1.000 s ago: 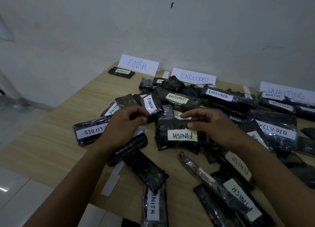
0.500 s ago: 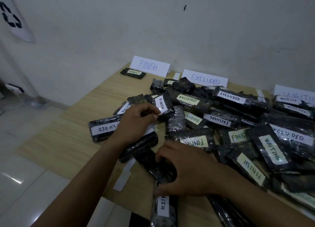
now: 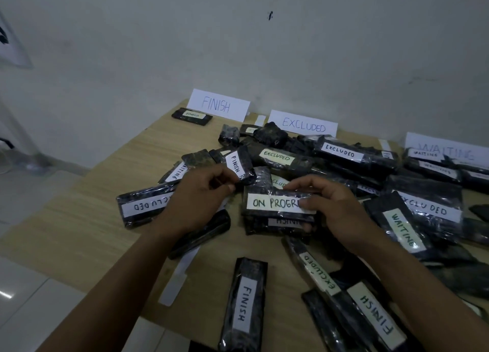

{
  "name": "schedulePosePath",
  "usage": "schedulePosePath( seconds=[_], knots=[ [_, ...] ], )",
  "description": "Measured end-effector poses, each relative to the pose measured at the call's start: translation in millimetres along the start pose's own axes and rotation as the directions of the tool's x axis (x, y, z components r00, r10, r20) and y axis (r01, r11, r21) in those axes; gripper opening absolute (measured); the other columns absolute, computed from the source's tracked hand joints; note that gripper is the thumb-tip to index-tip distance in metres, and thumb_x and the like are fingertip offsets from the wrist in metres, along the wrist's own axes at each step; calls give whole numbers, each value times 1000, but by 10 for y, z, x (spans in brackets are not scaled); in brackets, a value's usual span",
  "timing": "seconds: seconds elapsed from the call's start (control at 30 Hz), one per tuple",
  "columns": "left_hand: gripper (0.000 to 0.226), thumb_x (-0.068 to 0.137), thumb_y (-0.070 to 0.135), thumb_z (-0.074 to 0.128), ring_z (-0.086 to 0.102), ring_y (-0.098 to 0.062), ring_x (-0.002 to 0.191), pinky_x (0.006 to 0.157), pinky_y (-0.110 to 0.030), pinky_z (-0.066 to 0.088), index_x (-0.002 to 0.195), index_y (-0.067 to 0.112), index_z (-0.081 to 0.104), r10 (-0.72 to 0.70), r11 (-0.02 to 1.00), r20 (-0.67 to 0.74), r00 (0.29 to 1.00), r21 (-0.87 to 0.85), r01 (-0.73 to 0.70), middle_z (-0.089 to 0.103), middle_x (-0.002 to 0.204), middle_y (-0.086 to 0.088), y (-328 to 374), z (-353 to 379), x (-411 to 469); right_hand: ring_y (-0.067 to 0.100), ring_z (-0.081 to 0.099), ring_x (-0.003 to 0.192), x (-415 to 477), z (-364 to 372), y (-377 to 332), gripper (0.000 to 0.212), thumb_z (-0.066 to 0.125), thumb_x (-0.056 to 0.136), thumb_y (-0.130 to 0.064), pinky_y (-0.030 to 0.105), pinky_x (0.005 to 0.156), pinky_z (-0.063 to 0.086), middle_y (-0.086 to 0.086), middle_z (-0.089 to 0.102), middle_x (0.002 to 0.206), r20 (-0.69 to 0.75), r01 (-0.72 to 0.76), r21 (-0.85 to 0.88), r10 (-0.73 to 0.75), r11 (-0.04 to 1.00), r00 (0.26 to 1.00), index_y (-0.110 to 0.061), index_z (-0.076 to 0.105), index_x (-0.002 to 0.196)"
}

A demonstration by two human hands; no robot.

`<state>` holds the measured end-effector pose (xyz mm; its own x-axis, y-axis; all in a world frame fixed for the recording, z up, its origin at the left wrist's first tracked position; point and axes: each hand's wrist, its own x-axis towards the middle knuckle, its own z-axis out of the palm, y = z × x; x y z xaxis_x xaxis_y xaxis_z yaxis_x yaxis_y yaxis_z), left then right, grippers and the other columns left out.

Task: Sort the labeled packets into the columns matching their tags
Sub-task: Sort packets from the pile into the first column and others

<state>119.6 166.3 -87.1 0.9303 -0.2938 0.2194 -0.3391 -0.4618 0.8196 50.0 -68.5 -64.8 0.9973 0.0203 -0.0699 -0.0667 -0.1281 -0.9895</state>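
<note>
Your right hand [image 3: 341, 208] pinches the ON PROGRESS packet [image 3: 275, 203] by its right end, thumb over the label's last letters, so the tag faces you and reads upright; it sits on a second packet with an upside-down FINISH tag [image 3: 287, 221], probably a small stack you are gathering before carrying it off; your left hand [image 3: 197, 198], just left of that stack, is curled with thumb and fingers pressed together near the corner of a dark packet tagged FINISH [image 3: 238, 163], though whether it truly grips it you cannot tell from here. Three header cards stand against the wall beyond the stack: FINISH card [image 3: 218, 105], EXCLUDED card [image 3: 303, 124], WAITING card [image 3: 447, 148]; no header for ON PROGRESS shows, so its column may lie out of view. One lone packet [image 3: 191, 115] lies under the FINISH card; the rest remain heaped on the counter [image 3: 87, 227]. Readable tags in the heap: about five FINISH, about five EXCLUDED, several WAITING, one ON PROGRESS.
</note>
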Motion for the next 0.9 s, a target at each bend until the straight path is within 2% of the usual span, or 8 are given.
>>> schedulePosePath(
  seconds=[0.17, 0.3, 0.43, 0.5, 0.6, 0.7, 0.83, 0.9],
  knots=[
    [15, 91, 17, 62, 62, -1, 82, 74, -26, 53, 98, 28, 69, 125, 973, 105, 987, 181, -142, 69, 88, 13, 107, 63, -32, 20, 51, 57, -6, -154, 7, 30, 55, 90, 4, 26, 48, 47, 29, 63, 89, -35, 7, -5, -8, 1000, 999, -17, 76, 91],
    [18, 89, 23, 63, 59, 0, 86, 76, -25, 51, 106, 29, 66, 152, 949, 223, 963, 241, -206, 65, 96, 16, 223, 171, -45, 15, 52, 53, 6, -275, 44, 29, 54, 87, 6, 25, 44, 43, 19, 70, 88, -151, 28, -42, -34, 999, 988, -15, 74, 88],
    [50, 80, 51, 68, 47, -1, 96, 80, -26, 47, 125, 37, 53, 136, 859, 371, 919, 418, -296, 46, 111, 18, 253, 338, -37, 19, 53, 55, -34, -424, 90, 25, 54, 89, 5, 26, 45, 45, 13, 70, 89, -319, 18, -44, -31, 999, 947, -14, 68, 88],
    [67, 72, 60, 70, 43, -3, 99, 81, -30, 47, 131, 38, 47, 125, 815, 369, 921, 491, -307, 40, 116, 15, 246, 414, -34, 24, 58, 58, -65, -474, 118, 22, 58, 89, 1, 31, 51, 52, 9, 69, 91, -373, -2, -128, -46, 992, 927, -19, 67, 92],
    [67, 65, 59, 76, 46, -7, 102, 79, -33, 49, 121, 36, 49, 132, 808, 335, 933, 508, -297, 39, 118, 14, 257, 475, -7, 18, 66, 66, -111, -513, 152, 18, 67, 87, -11, 33, 62, 58, -6, 68, 94, -404, -8, -369, -152, 929, 902, -26, 65, 96],
    [62, 60, 57, 79, 43, -7, 103, 82, -32, 46, 110, 35, 50, 146, 805, 342, 928, 504, -312, 44, 113, 15, 283, 456, 28, 1, 60, 77, -111, -533, 157, 20, 70, 85, -21, 16, 65, 47, -18, 63, 96, -367, -3, -584, -261, 812, 893, -31, 63, 101],
    [65, 60, 55, 79, 43, -3, 99, 85, -26, 46, 115, 39, 50, 147, 856, 367, 919, 418, -303, 43, 108, 18, 304, 284, 36, 12, 54, 90, -38, -553, 136, 16, 68, 85, -25, 32, 76, 47, -16, 57, 92, -320, 42, -721, -386, 692, 865, -28, 63, 99],
    [68, 62, 50, 81, 46, 1, 98, 79, -14, 45, 121, 39, 50, 122, 896, 340, 933, 366, -250, 40, 108, 18, 315, 126, 59, 12, 51, 92, -1, -535, 103, 12, 67, 87, -25, 29, 76, 41, -18, 54, 91, -293, 65, -750, -419, 658, 860, -26, 63, 98]
  ],
)
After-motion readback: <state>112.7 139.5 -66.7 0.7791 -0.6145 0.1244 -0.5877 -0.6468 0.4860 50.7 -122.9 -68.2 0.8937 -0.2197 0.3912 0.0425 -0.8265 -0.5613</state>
